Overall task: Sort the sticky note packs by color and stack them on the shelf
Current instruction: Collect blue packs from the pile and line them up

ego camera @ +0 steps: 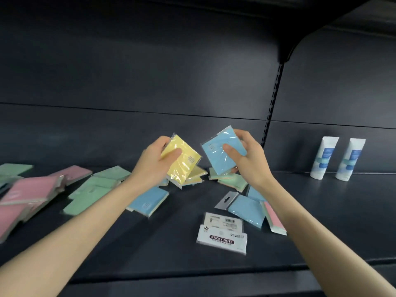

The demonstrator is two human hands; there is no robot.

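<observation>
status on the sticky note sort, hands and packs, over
Left hand grips yellow pack, right hand grips blue pack. Both held above shelf. Loose mixed packs lie beneath; white tubes far right, clear of hands.

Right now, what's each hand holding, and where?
Left hand: yellow pack, by its left edge. Right hand: blue pack, by its right edge.
</observation>
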